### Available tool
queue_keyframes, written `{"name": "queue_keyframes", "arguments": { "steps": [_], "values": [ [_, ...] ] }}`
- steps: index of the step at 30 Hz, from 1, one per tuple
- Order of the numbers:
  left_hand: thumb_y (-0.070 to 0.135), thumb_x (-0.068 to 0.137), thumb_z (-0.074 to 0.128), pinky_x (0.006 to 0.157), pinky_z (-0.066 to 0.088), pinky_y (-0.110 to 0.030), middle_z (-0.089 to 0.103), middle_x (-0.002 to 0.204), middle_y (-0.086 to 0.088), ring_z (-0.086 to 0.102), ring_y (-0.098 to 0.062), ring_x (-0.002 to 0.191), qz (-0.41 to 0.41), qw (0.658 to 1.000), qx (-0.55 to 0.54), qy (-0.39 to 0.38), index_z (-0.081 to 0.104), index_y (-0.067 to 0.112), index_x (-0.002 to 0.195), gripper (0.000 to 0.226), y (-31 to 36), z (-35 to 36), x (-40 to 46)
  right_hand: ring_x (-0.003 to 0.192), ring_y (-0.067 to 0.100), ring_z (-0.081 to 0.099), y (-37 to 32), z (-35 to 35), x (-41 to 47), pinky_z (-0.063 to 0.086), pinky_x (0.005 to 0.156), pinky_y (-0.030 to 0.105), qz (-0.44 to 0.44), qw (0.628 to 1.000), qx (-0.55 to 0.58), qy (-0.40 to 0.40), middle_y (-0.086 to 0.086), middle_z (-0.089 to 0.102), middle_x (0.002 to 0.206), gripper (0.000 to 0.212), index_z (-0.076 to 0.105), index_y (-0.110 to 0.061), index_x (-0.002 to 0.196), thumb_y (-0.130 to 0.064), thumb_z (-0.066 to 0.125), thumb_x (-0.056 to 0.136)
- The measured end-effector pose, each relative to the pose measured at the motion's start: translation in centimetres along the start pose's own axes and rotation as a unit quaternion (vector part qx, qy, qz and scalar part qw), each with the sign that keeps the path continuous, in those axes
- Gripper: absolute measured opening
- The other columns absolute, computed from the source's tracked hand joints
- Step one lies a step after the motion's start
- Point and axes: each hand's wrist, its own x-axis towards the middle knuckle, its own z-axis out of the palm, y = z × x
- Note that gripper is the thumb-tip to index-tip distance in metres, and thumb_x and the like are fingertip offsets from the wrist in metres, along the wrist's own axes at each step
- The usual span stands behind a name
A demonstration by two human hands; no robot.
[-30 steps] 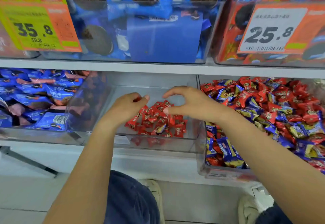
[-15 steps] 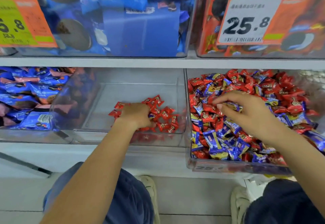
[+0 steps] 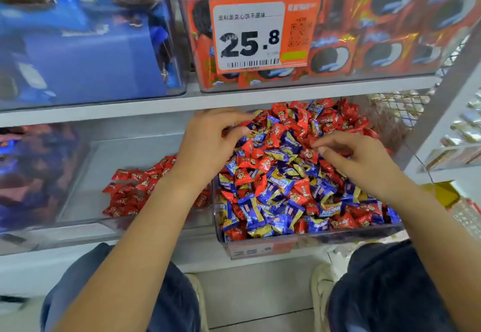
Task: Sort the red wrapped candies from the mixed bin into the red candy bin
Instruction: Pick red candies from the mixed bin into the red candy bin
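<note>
price tag [image 3: 263,36] on upper red-pack bin: "25.8" | mixed bin's front label [image 3: 251,251]: blurred

left hand [image 3: 208,146]: moved off the red candy pile [image 3: 135,191] into the mixed bin [image 3: 307,238]
right hand [image 3: 364,160]: shifted rightward, fingers now lifted above the candies

- A shop, seen at its snack aisle.
- Centre top: an orange price tag [image 3: 264,35] reading 25.8, with barcode and QR code, fixed to a clear bin of red biscuit packs [image 3: 374,53].
- White shelves [image 3: 299,89] carry clear bins in rows.
- Lower right: a bin of loose wrapped candies [image 3: 291,191] with its own price label [image 3: 251,251].
- Upper left: blue biscuit packs [image 3: 86,53].
</note>
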Motion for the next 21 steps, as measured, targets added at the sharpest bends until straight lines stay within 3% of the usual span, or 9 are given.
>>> {"name": "queue_keyframes", "arguments": {
  "steps": [2,4,6,8,10,12,14,17,21],
  "values": [
    [0.018,0.083,0.07,0.111,0.03,-0.034,0.054,0.134,0.002,0.041,-0.021,0.127,-0.008,0.995,0.074,-0.068,0.053,0.03,0.135,0.055,0.3,1.4,0.6,0.091,-0.015,0.055,0.5,-0.3,-0.2,0.037,0.079,-0.001,0.007,1.0,0.011,0.005,-0.02,0.065,0.096,0.014,0.065,-0.033,0.097,-0.022,0.058,0.092],
    [0.012,0.086,0.066,0.113,0.023,-0.033,0.045,0.142,0.001,0.033,-0.021,0.133,-0.01,0.989,0.118,-0.093,0.042,0.031,0.142,0.064,0.7,2.3,0.6,0.088,-0.018,0.052,1.1,-0.6,-0.4,0.036,0.076,-0.002,0.013,1.0,-0.007,0.005,-0.019,0.064,0.094,0.013,0.064,-0.033,0.097,-0.023,0.058,0.092],
    [0.009,0.088,0.062,0.106,0.035,-0.029,0.055,0.133,0.004,0.047,-0.014,0.121,-0.008,0.99,0.097,-0.098,0.052,0.03,0.134,0.051,1.4,2.6,0.4,0.083,-0.022,0.049,1.5,-0.9,-0.4,0.035,0.073,-0.005,0.008,1.0,-0.028,0.006,-0.019,0.063,0.09,0.012,0.063,-0.033,0.096,-0.023,0.059,0.091],
    [0.014,0.09,0.061,0.085,0.045,-0.019,0.065,0.114,0.008,0.057,-0.005,0.097,-0.026,0.985,0.082,-0.149,0.062,0.029,0.12,0.033,2.0,2.7,-0.1,0.078,-0.023,0.052,1.5,-1.0,-0.6,0.036,0.071,-0.004,-0.003,0.999,-0.038,0.008,-0.021,0.062,0.084,0.012,0.063,-0.034,0.095,-0.023,0.062,0.089],
    [0.024,0.091,0.062,0.082,0.043,-0.018,0.061,0.119,0.007,0.057,-0.007,0.098,-0.019,0.968,0.142,-0.205,0.061,0.027,0.121,0.031,2.3,3.0,-0.7,0.077,-0.014,0.058,1.3,-0.4,-0.9,0.042,0.07,0.003,-0.017,0.998,-0.053,-0.011,-0.02,0.064,0.081,0.011,0.065,-0.034,0.094,-0.027,0.066,0.086],
    [0.04,0.091,0.058,0.095,0.04,-0.028,0.047,0.138,0.003,0.049,-0.015,0.119,-0.017,0.941,0.227,-0.249,0.046,0.025,0.138,0.051,2.4,3.6,-1.1,0.078,-0.003,0.06,1.0,0.8,-1.1,0.05,0.074,0.021,-0.045,0.994,-0.083,-0.059,-0.017,0.064,0.085,0.014,0.067,-0.031,0.098,-0.031,0.068,0.084],
    [0.055,0.09,0.05,0.097,0.042,-0.035,0.035,0.148,0.001,0.043,-0.02,0.129,-0.025,0.926,0.277,-0.255,0.027,0.026,0.148,0.069,2.5,4.3,-1.2,0.088,0.006,0.059,0.7,2.3,-1.3,0.052,0.077,0.032,-0.079,0.98,-0.138,-0.12,-0.014,0.06,0.095,0.024,0.065,-0.029,0.107,-0.035,0.067,0.084],
    [0.063,0.089,0.044,0.095,0.043,-0.038,0.033,0.15,-0.004,0.042,-0.024,0.131,-0.032,0.913,0.31,-0.263,0.017,0.024,0.151,0.078,2.5,5.5,-1.0,0.108,0.014,0.052,0.6,3.3,-1.3,0.051,0.08,0.037,-0.085,0.958,-0.218,-0.165,-0.01,0.053,0.115,0.041,0.055,-0.032,0.123,-0.039,0.063,0.084],
    [0.047,0.094,0.051,0.092,0.044,-0.034,0.04,0.141,-0.009,0.048,-0.025,0.123,-0.031,0.911,0.315,-0.264,0.032,0.012,0.143,0.063,2.1,6.2,-0.7,0.117,0.014,0.046,0.4,2.9,-1.2,0.048,0.084,0.033,-0.052,0.953,-0.249,-0.166,-0.011,0.048,0.125,0.054,0.045,-0.037,0.133,-0.044,0.064,0.083]
  ]
}}
